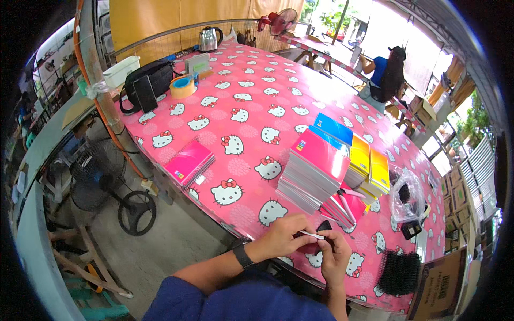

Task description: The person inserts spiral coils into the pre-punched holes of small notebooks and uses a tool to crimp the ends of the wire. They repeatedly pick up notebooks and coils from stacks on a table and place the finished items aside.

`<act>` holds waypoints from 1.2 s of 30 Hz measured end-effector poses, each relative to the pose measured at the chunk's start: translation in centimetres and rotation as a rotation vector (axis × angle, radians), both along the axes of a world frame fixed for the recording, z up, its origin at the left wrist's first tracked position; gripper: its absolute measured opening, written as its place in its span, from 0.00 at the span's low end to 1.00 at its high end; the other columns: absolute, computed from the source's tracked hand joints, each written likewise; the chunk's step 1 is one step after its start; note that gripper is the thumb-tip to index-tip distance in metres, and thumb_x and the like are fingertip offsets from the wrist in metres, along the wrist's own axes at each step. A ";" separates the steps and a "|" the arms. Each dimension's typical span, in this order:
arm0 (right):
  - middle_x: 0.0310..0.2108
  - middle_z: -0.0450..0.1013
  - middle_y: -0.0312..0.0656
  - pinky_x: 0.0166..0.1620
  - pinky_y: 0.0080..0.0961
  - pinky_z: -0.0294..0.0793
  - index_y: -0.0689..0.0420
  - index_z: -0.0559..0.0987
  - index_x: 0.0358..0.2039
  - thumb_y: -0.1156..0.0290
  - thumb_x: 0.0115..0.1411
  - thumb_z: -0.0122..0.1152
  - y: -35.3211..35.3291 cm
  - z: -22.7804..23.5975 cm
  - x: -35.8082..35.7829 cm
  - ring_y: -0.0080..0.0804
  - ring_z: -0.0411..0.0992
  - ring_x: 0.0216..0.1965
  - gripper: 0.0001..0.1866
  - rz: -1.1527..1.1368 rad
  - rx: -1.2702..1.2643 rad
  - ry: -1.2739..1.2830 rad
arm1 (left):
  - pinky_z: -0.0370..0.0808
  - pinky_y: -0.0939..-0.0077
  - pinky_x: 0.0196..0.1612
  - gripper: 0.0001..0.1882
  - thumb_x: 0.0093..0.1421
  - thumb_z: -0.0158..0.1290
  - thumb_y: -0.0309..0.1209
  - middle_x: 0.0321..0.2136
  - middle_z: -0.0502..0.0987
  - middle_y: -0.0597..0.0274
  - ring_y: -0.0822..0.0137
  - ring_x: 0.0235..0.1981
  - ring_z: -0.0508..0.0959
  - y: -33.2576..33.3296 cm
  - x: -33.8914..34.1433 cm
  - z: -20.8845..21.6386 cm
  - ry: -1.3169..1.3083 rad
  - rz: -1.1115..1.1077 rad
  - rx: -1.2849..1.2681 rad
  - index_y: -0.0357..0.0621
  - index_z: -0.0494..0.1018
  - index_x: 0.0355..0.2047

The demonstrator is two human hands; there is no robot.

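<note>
Here, white strip (312, 235) between left hand (287, 235) and right hand (335, 253), pinched by each.

One left hand (289, 231) and one right hand (335, 251) hold one white strip (310, 234). From them, one tall pink notebook stack (316, 166), one low pink pile (338, 207), one blue stack (331, 130) and two yellow stacks (360, 158) lie toward twelve to one o'clock, with one spiral notebook (188, 162) at ten and one kettle (208, 39) at eleven.

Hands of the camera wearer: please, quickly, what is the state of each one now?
Left hand: closed, pinching a thin white strip.
Right hand: closed, thumb and fingers at the right end of the same thin white strip.
</note>
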State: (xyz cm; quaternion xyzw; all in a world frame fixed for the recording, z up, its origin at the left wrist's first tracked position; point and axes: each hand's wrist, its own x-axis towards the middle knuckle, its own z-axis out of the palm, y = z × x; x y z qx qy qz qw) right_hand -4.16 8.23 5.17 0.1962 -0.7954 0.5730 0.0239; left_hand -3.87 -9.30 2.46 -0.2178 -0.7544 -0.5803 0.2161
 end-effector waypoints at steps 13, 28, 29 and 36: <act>0.32 0.68 0.49 0.39 0.35 0.69 0.61 0.71 0.36 0.74 0.57 0.55 -15.7 1.8 -2.6 0.45 0.69 0.34 0.07 0.649 0.100 0.183 | 0.69 0.78 0.32 0.06 0.48 0.61 0.24 0.26 0.74 0.62 0.70 0.28 0.73 -12.7 6.6 1.7 -0.053 0.596 0.021 0.38 0.76 0.28; 0.27 0.70 0.34 0.35 0.20 0.69 0.64 0.74 0.38 0.72 0.62 0.52 -23.0 -0.8 -5.3 0.17 0.67 0.32 0.09 0.491 -0.245 -0.276 | 0.69 0.81 0.41 0.29 0.52 0.60 0.26 0.31 0.73 0.65 0.75 0.36 0.72 -19.0 7.4 -1.8 -0.314 0.426 0.652 0.36 0.61 0.52; 0.27 0.70 0.34 0.35 0.20 0.69 0.64 0.74 0.38 0.72 0.62 0.52 -23.8 -1.0 -6.4 0.17 0.67 0.32 0.09 0.462 -0.263 -0.252 | 0.69 0.81 0.41 0.29 0.52 0.60 0.26 0.31 0.73 0.65 0.75 0.36 0.72 -19.9 7.7 -2.1 -0.305 0.391 0.632 0.36 0.61 0.52; 0.25 0.70 0.42 0.33 0.26 0.69 0.61 0.75 0.33 0.67 0.58 0.56 -31.9 -5.4 -11.5 0.32 0.70 0.29 0.09 0.445 0.076 0.054 | 0.70 0.78 0.38 0.11 0.56 0.56 0.29 0.33 0.76 0.60 0.71 0.32 0.73 -30.2 4.2 -4.4 -0.313 1.045 0.027 0.34 0.74 0.37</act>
